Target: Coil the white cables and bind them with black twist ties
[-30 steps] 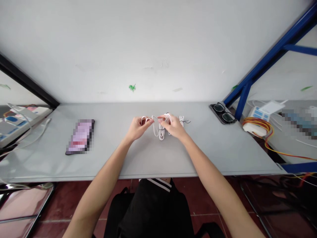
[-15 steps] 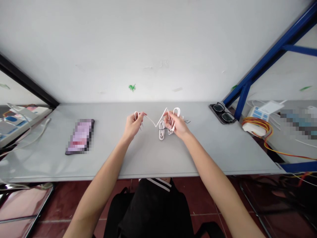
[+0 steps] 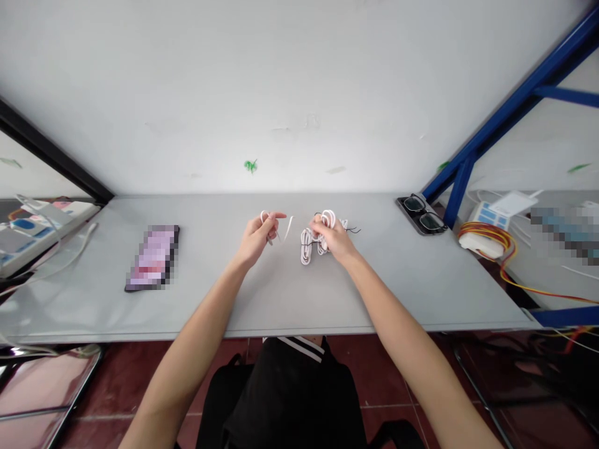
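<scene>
Closest to the camera, a black garment with white stripes [image 3: 299, 348] is showing below the table edge, with dark red floor tiles [image 3: 116, 380] spreading out on both sides. Both bare forearms are reaching forward over a pale grey table [image 3: 281, 299].

The left hand [image 3: 256, 240] is clenching a small loop of a white cable [image 3: 264, 216] between thumb and fingers, with the index finger pointing out toward the right. The right hand [image 3: 330, 236] is grasping a bunched loop of the same kind of cable at the top of a white coil [image 3: 306, 246], which is sitting on the table just beside that hand. A short pale stretch [image 3: 289, 227] is showing between the hands, too blurred to follow. A thin black wire [image 3: 353, 230] is poking out just beyond the right hand.

Well to the left, a pixelated phone [image 3: 152, 257] is lying flat on the table. Well to the right, black-framed glasses [image 3: 421, 214] are resting at the far corner, and a bundle of red and yellow wires [image 3: 486, 240] is sitting beyond the table. A blue metal frame [image 3: 515, 106] is rising against the white wall [image 3: 299, 93].
</scene>
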`<state>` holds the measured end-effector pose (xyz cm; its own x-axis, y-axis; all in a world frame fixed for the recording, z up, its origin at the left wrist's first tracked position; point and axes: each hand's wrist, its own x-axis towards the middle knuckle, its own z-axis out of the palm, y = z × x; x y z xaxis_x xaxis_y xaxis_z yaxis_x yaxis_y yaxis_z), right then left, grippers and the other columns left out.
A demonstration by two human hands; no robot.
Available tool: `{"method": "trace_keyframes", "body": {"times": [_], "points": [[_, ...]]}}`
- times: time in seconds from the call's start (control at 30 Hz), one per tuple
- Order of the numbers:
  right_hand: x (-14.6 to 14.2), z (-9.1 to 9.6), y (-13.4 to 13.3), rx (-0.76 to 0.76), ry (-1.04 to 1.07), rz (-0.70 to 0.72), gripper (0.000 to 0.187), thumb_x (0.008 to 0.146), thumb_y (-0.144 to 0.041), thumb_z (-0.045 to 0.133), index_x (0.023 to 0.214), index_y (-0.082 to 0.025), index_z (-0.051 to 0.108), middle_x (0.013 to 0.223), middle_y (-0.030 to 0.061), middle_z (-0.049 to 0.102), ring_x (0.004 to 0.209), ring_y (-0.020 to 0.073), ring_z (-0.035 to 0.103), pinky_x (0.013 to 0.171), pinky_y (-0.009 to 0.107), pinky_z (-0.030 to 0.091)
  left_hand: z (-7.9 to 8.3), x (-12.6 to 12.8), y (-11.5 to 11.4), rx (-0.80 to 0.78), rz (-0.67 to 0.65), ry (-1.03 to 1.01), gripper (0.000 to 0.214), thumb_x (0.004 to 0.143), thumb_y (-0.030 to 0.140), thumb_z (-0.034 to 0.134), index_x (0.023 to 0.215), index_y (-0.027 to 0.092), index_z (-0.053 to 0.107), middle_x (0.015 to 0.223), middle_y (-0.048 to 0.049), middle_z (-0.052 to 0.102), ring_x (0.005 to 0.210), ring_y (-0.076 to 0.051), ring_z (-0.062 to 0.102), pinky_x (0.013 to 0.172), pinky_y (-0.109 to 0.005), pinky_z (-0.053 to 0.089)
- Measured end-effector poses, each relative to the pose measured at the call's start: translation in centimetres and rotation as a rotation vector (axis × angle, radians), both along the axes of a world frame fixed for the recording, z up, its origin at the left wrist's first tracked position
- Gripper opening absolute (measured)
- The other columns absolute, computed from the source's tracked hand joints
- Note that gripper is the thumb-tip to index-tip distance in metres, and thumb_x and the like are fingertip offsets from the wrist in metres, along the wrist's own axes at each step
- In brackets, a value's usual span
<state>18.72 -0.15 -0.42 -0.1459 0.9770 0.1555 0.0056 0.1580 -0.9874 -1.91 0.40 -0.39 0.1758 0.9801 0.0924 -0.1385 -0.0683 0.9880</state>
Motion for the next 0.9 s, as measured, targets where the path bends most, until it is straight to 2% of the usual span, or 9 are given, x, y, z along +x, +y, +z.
{"method": "trace_keyframes", "body": {"times": [0.13,0.23,0.3,0.37,0.47,0.53,0.6,0.73,0.9], "points": [[0.0,-0.1,0.0,0.001,-0.025,-0.058,0.033,0.085,-0.054,0.057,0.085,-0.022,0.064,0.084,0.0027,0.062,0.087,0.0188,0.06,0.077,0.033,0.046,0.5,0.0,-0.2,-0.008,-0.033,-0.061,0.04,0.09,0.051,0.054,0.097,0.017,0.073,0.075,-0.0009,0.046,0.059,-0.008,0.04,0.052,-0.022,0.037],[-0.2,0.2,-0.2,-0.009,0.029,0.027,0.038,0.079,-0.059,0.063,0.08,-0.021,0.059,0.096,0.0047,0.064,0.087,0.0194,0.064,0.078,0.034,0.05,0.5,0.2,-0.4,0.016,-0.035,0.015,0.044,0.092,0.053,0.048,0.101,0.017,0.072,0.077,-0.0022,0.049,0.061,-0.009,0.044,0.052,-0.022,0.039],[-0.4,0.2,-0.3,-0.014,0.037,0.056,0.042,0.076,-0.058,0.067,0.07,-0.021,0.048,0.092,0.0042,0.063,0.078,0.0174,0.064,0.071,0.033,0.051,0.6,0.4,-0.5,0.051,-0.007,0.104,0.048,0.093,0.055,0.045,0.105,0.017,0.07,0.082,-0.0034,0.054,0.062,-0.009,0.047,0.053,-0.022,0.041],[-0.4,0.2,-0.3,-0.004,0.032,0.043,0.043,0.077,-0.056,0.067,0.069,-0.022,0.041,0.077,0.0007,0.059,0.065,0.0138,0.058,0.06,0.029,0.046,0.6,0.5,-0.5,0.082,0.045,0.187,0.052,0.093,0.059,0.041,0.108,0.017,0.068,0.089,-0.0054,0.059,0.061,-0.009,0.051,0.054,-0.023,0.042],[-0.4,0.1,-0.2,-0.017,0.08,0.023,0.035,0.081,-0.054,0.065,0.08,-0.024,0.046,0.061,-0.0059,0.044,0.05,0.0095,0.04,0.048,0.025,0.032,0.5,0.6,-0.5,0.091,0.141,0.304,0.059,0.092,0.064,0.037,0.101,0.014,0.067,0.096,-0.009,0.065,0.057,-0.009,0.055,0.052,-0.024,0.044],[-0.3,0.1,-0.2,-0.039,0.102,0.017,0.035,0.08,-0.057,0.065,0.088,-0.025,0.051,0.061,-0.0073,0.037,0.049,0.0087,0.031,0.047,0.026,0.025,0.4,0.5,-0.4,0.082,0.18,0.383,0.062,0.092,0.065,0.034,0.091,0.013,0.067,0.082,-0.0079,0.065,0.053,-0.01,0.055,0.052,-0.025,0.043],[-0.3,0.1,-0.2,-0.035,0.053,0.019,0.038,0.075,-0.057,0.07,0.089,-0.025,0.055,0.06,-0.0077,0.032,0.05,0.0089,0.028,0.048,0.027,0.024,0.4,0.5,-0.4,0.082,0.176,0.42,0.062,0.092,0.065,0.033,0.081,0.013,0.066,0.061,-0.0033,0.056,0.049,-0.011,0.05,0.049,-0.024,0.039],[-0.6,0.2,-0.3,-0.016,-0.07,0.027,0.04,0.067,-0.051,0.079,0.089,-0.023,0.061,0.057,-0.009,0.024,0.051,0.0094,0.025,0.052,0.028,0.024,0.3,0.8,-0.4,0.042,0.09,0.243,0.052,0.093,0.061,0.037,0.082,0.016,0.062,0.051,0.0039,0.039,0.043,-0.009,0.033,0.044,-0.024,0.027],[-1.3,0.0,-0.4,-0.009,-0.06,-0.022,0.029,0.074,-0.048,0.072,0.073,-0.023,0.059,0.056,-0.0071,0.026,0.052,0.0103,0.026,0.053,0.029,0.022,0.0,1.6,-0.7,-0.005,0.026,0.039,0.038,0.092,0.056,0.044,0.092,0.02,0.057,0.066,0.0032,0.043,0.052,-0.008,0.038,0.048,-0.022,0.028]]}}
